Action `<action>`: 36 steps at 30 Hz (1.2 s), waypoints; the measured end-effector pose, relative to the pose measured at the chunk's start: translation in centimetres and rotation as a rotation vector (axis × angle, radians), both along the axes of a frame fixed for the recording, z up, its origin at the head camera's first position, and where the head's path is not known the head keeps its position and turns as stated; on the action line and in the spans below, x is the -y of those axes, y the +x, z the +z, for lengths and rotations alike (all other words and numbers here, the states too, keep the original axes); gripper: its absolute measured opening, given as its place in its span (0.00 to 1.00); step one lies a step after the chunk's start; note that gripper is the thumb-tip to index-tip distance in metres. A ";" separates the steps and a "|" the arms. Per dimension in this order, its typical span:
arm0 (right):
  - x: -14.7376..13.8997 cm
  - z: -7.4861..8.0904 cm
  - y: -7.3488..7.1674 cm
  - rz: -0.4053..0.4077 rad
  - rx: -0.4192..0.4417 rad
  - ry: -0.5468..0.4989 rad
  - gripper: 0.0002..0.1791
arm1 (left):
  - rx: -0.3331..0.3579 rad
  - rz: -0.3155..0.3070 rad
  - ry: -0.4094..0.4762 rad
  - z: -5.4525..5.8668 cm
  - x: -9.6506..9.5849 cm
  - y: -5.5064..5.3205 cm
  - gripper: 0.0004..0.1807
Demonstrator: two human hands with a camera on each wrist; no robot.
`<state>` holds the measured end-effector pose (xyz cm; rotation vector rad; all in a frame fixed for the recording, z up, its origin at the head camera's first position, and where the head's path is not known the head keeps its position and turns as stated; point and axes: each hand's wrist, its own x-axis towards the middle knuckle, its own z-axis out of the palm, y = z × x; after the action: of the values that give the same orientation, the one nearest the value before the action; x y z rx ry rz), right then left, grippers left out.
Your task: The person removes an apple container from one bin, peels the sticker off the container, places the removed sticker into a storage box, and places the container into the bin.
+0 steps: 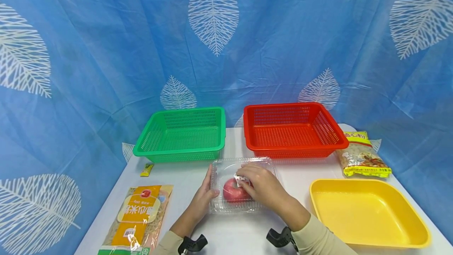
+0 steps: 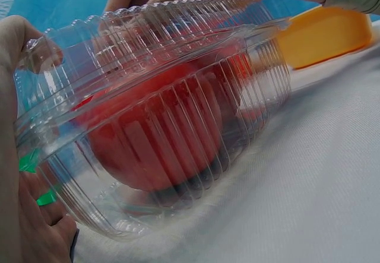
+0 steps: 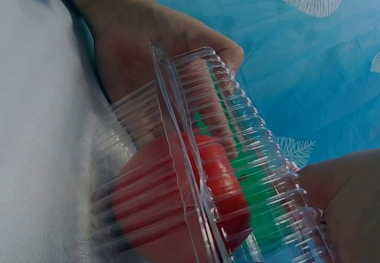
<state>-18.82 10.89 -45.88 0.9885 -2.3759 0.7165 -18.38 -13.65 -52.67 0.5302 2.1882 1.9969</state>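
A red apple lies inside a clear plastic clamshell box with its lid down; ribbed walls show around the fruit in the left wrist view. My left hand grips the box's left side, thumb at the lid's edge and fingers along the outer wall. Over the lid, my right hand pinches a small white printed piece, low against the plastic above the apple. Most of that piece is hidden by the fingers, and I cannot tell whether it is a sticker or a packet.
Behind the box stand a green basket and a red basket. A yellow tray sits on the right, beyond it a pasta bag. On the left lie an orange-labelled food bag and a small yellow packet.
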 end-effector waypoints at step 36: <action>-0.5 -0.1 0.3 0.030 -0.072 -0.121 0.15 | -0.018 0.002 -0.005 -0.1 0.1 -0.1 0.50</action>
<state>-18.53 11.42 -45.96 0.9841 -2.2323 0.8113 -18.45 -13.71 -52.79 0.5474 2.2049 1.9948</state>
